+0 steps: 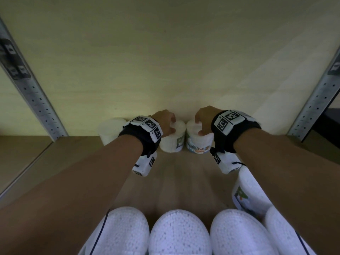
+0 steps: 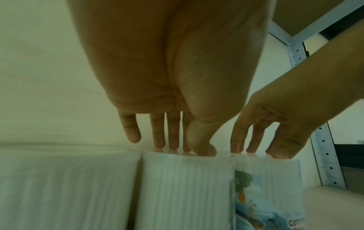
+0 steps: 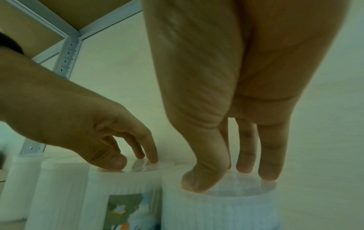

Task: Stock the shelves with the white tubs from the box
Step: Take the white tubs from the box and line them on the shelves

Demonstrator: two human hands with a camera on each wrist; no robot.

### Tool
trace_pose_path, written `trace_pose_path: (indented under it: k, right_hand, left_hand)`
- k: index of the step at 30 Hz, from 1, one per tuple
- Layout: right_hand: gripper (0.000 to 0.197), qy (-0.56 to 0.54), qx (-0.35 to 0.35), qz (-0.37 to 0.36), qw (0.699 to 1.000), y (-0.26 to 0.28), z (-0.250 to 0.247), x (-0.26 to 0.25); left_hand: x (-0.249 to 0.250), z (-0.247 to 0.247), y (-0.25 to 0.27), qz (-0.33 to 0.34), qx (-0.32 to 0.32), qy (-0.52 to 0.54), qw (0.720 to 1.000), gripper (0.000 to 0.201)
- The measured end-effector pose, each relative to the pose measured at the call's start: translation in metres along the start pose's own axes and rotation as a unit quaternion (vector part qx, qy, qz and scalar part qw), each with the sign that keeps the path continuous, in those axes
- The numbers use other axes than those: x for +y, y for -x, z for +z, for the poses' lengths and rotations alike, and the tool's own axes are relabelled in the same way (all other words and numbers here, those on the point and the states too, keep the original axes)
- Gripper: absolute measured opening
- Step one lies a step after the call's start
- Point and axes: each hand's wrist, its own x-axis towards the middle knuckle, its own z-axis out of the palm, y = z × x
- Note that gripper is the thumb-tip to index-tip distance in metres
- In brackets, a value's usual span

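Two white ribbed tubs stand side by side at the back of the wooden shelf point(image 1: 174, 181), against the pale rear wall. My left hand point(image 1: 165, 122) point(image 2: 187, 149) is above the left tub point(image 1: 173, 139) point(image 2: 185, 186) point(image 3: 122, 182), with thumb and fingertips touching its clear lid. My right hand point(image 1: 202, 122) point(image 3: 226, 177) is likewise over the right tub point(image 1: 199, 142) point(image 3: 216, 210) point(image 2: 275, 171), whose label reads "cotton buds". Its thumb and fingers rest on top of the lid, not around it. A third tub point(image 1: 110, 129) point(image 2: 69, 186) stands just left of them.
Several more white tubs point(image 1: 179, 234) line the shelf's front edge below my forearms, and one point(image 1: 246, 192) lies under my right arm. Perforated metal uprights point(image 1: 36, 100) point(image 1: 316, 100) frame the bay. The shelf board above point(image 3: 59, 15) is close overhead.
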Motion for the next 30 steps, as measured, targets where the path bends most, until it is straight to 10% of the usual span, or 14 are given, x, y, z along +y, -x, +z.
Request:
trace_pose_path:
  k: [30]
  right_hand:
    - [0.04,0.01,0.021,0.003,1.0,-0.009,0.007,0.003]
  left_hand:
    - [0.005,0.0,0.0,0.03,-0.011,-0.007,0.999,0.046]
